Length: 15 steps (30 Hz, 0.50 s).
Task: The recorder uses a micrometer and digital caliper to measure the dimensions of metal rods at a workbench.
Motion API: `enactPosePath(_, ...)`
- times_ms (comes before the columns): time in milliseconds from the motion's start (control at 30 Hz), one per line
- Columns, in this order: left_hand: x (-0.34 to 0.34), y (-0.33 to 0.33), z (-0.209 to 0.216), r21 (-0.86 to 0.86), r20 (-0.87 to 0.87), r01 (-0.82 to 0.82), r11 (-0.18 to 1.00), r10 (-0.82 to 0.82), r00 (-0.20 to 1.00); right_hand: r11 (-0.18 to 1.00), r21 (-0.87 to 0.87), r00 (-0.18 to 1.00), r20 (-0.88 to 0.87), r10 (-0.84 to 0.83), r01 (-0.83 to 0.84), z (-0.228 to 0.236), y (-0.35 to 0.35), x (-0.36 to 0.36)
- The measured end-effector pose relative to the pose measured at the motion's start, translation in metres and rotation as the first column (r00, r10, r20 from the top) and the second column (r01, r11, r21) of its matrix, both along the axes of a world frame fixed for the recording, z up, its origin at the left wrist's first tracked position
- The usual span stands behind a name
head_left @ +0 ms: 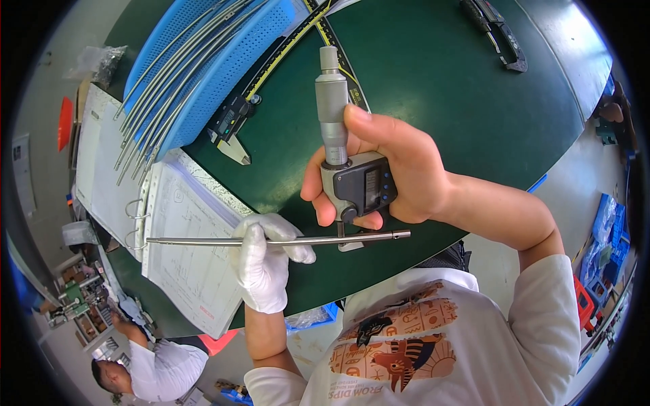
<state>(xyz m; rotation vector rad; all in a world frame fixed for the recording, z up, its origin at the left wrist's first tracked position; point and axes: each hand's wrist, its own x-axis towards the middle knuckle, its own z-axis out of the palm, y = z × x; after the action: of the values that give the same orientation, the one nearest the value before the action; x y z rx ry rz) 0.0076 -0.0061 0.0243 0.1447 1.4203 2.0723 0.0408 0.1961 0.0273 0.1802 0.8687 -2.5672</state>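
Your gloved left hand: fingers curled closed around steel rod, rod's right part crossing micrometer's lower end. Bare right hand: fingers wrapped around micrometer. Rod might tilt or scrape if either wrist twists.

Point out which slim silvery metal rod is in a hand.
The lone slim silvery metal rod held by the white-gloved left hand; the other silvery metal rods lie bunched in the blue perforated plastic basket, untouched.
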Motion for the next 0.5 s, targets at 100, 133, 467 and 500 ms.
enactPosePath(100,-0.0001,-0.0007,-0.0013,-0.003,0.004,0.000,1.000,0.000,1.000,0.995,0.098,1.000,-0.019,-0.010,0.012,0.0010,-0.0008,-0.0007)
enactPosePath(133,-0.0001,0.0000,-0.0008,-0.005,-0.002,0.002,1.000,-0.002,1.000,0.995,0.098,1.000,-0.019,-0.012,0.014,0.0012,-0.0007,-0.0006)
enactPosePath(467,-0.0040,-0.0002,-0.0001,0.150,-0.010,0.013,0.989,-0.012,1.000,0.995,0.097,1.000,-0.005,0.018,-0.017,0.0022,0.0000,-0.0008)
enactPosePath(500,-0.0035,0.0000,0.0003,0.149,-0.010,0.014,0.989,-0.012,1.000,0.995,0.100,1.000,0.008,0.014,-0.015,0.0026,-0.0002,-0.0008)
